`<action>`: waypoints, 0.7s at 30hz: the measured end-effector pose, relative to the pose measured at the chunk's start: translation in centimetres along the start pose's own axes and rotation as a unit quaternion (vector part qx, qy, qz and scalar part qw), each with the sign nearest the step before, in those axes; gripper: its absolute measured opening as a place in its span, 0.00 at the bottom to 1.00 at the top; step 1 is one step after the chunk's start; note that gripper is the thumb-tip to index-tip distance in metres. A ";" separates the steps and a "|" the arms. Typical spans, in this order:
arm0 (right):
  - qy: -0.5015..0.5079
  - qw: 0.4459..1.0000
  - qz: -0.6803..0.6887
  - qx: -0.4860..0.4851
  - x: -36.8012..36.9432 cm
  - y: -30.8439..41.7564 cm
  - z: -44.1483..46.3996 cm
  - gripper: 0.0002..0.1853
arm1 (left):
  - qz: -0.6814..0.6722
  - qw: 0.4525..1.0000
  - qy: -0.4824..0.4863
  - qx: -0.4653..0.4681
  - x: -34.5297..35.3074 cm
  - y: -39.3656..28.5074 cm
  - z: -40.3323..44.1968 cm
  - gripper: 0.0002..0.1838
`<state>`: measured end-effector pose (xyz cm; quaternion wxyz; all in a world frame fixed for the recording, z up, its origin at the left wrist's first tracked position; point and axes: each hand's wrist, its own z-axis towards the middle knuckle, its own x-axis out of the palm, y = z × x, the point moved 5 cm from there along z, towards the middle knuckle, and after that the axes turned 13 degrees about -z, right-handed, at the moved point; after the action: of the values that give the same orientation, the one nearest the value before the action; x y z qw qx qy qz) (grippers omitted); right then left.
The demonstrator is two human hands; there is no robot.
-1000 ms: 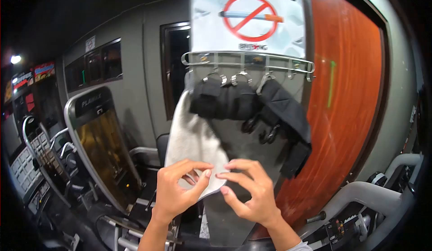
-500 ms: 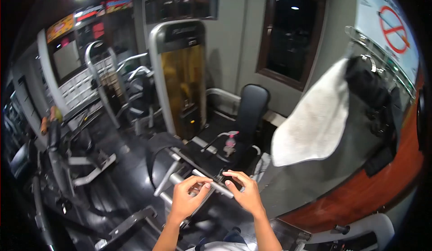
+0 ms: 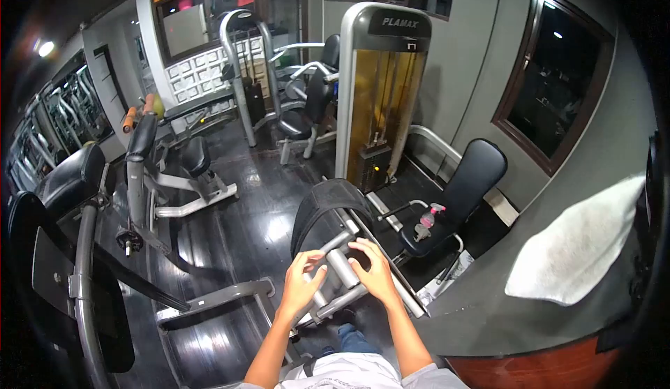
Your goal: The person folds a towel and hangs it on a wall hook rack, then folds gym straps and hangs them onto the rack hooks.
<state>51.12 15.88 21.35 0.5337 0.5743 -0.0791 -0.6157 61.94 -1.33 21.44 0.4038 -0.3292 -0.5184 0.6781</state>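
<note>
Both hands are raised in front of my body, empty, with curved fingers facing each other across a small gap. My left hand point(image 3: 303, 281) has its thumb and fingers apart. My right hand point(image 3: 373, 270) is also open, its fingers spread and bent. Behind and between them, farther down, shows the grey metal frame of a machine with a thick silver roller point(image 3: 343, 268). Whether the hands touch that frame cannot be made out, but neither grips it. A black padded part point(image 3: 331, 197) lies just beyond the fingertips.
A tall PLAMAX weight machine point(image 3: 382, 89) stands ahead. Right of it, a black seat point(image 3: 422, 239) bears a pink-topped bottle point(image 3: 430, 214). A white towel point(image 3: 579, 246) hangs at the right wall. Benches and metal frames point(image 3: 209, 298) stand to the left on the black floor.
The view has swung left and down, away from the sign and hooks. The towel has shifted to the right edge, and more machines and floor show. Both hands stay raised and open.
</note>
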 end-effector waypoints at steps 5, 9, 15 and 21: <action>-0.042 0.991 -0.123 -0.005 3.5 -4.1 6.7 0.34 | 0.043 0.997 -0.064 0.006 -0.8 5.9 5.7 0.31; 0.011 0.987 -0.161 0.023 5.2 -5.8 11.1 0.42 | 0.176 0.979 -0.086 0.056 -0.2 8.4 10.0 0.47; 0.122 0.977 -0.174 0.031 7.1 -6.9 13.8 0.45 | 0.264 0.958 -0.099 -0.057 -0.3 15.5 13.3 0.55; 0.115 0.981 -0.156 0.027 7.7 -8.1 13.7 0.45 | 0.214 0.976 -0.022 -0.037 -2.4 16.7 12.8 0.56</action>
<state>37.50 6.43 15.31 0.4210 0.6607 0.0573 -0.6189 48.52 -11.34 8.49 0.2257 -0.4321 -0.4696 0.7361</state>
